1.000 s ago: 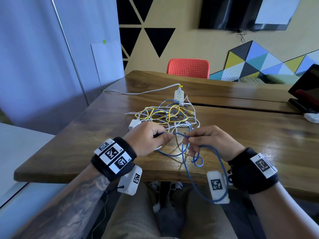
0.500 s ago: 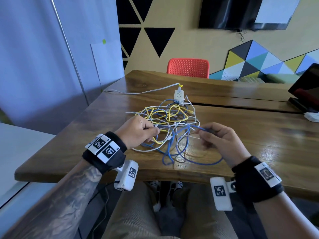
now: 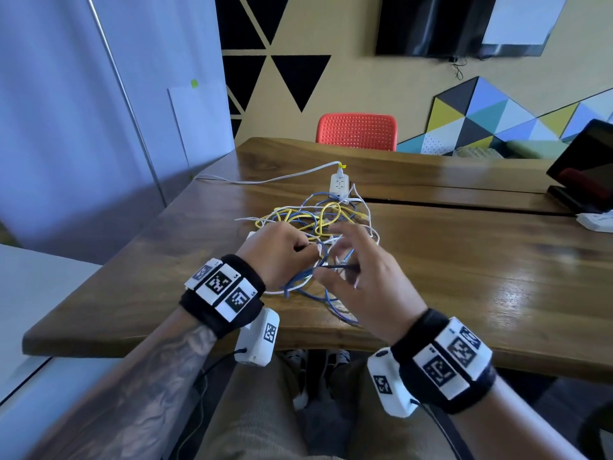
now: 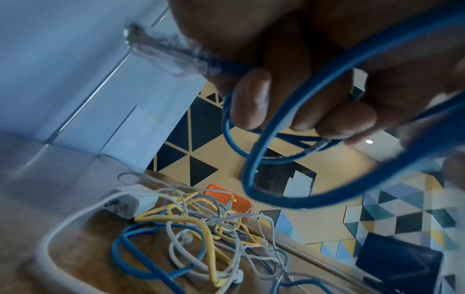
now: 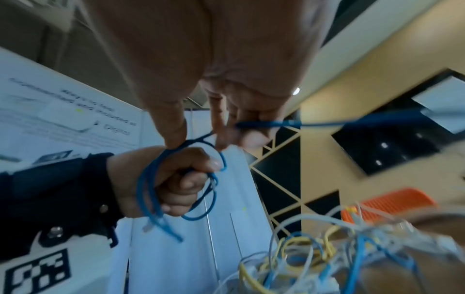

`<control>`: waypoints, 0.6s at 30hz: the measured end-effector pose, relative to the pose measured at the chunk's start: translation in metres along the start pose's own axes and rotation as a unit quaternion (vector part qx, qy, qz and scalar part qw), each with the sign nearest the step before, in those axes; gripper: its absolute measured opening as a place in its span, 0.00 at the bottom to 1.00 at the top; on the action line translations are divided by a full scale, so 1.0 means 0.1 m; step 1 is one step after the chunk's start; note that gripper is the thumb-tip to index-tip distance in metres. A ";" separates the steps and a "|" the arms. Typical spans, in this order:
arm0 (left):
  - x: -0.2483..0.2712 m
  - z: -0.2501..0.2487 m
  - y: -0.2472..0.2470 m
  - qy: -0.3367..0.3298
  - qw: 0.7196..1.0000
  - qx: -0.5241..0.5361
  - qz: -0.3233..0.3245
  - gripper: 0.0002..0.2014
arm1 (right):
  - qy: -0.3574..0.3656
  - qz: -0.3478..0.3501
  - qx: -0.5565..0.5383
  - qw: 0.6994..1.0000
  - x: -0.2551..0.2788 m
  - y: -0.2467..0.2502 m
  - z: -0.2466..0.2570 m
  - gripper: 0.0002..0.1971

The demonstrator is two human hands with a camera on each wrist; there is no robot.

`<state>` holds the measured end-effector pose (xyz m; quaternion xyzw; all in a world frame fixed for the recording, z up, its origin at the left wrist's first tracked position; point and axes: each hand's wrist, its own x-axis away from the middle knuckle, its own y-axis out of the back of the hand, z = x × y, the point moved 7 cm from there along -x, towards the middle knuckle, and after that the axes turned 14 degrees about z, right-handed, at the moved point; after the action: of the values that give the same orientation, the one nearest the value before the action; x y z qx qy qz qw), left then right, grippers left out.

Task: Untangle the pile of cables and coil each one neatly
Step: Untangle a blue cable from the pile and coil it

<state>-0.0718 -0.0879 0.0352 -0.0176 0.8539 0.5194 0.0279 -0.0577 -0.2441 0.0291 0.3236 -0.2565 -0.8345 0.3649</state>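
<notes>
Blue cable [image 5: 151, 191] loops sit clenched in left hand [image 3: 278, 254]; right hand [image 3: 361, 277] pinches its strand

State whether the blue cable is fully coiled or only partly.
Partly: left hand grips a few loops of blue cable; the rest trails off.

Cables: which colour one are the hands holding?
The blue cable. The left hand grips its loops, the right hand holds a strand; yellow cable and white ones lie on the table.

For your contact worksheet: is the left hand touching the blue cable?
Touching. The left wrist view shows the left hand with fingers curled round loops of the blue cable.
</notes>
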 end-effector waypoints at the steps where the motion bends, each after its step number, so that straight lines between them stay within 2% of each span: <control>1: 0.01 0.02 0.02 -0.005 1.000 0.021 -0.007 0.23 | -0.003 -0.015 -0.037 0.999 -0.01 -0.01 -0.08 0.15; 3: 0.03 0.11 0.07 -0.005 0.999 0.048 -0.014 0.24 | -0.011 -0.094 -0.109 0.989 -0.01 0.15 -0.26 0.03; 5: 0.08 0.19 0.13 -0.001 0.998 0.060 -0.022 0.26 | -0.050 -0.176 -0.127 0.975 0.03 0.42 -0.51 0.07; 6: 0.11 0.21 0.16 -0.005 0.997 0.066 -0.029 0.27 | -0.081 -0.193 -0.118 0.971 0.05 0.53 -0.64 0.09; 8: 0.16 0.22 0.23 -0.017 0.995 0.090 -0.049 0.27 | -0.140 -0.190 -0.070 0.969 0.05 0.67 -0.87 0.11; 12: 0.25 0.36 0.47 -0.001 0.979 0.163 -0.125 0.25 | -0.248 -0.130 0.022 0.960 0.04 0.70 -1.26 0.16; 16: 0.37 0.84 0.77 0.077 0.920 0.288 -0.255 0.24 | -0.301 -0.114 0.019 0.947 0.16 0.80 -1.50 0.19; 18: 0.38 0.96 0.80 0.098 0.904 0.311 -0.276 0.22 | -0.298 -0.104 0.028 0.948 0.15 0.81 -1.49 0.21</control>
<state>-0.1115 0.0344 0.0596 -0.2940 0.9314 0.1949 0.0903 0.0785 -0.3333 -0.0206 0.0949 -0.3420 -0.9187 0.1734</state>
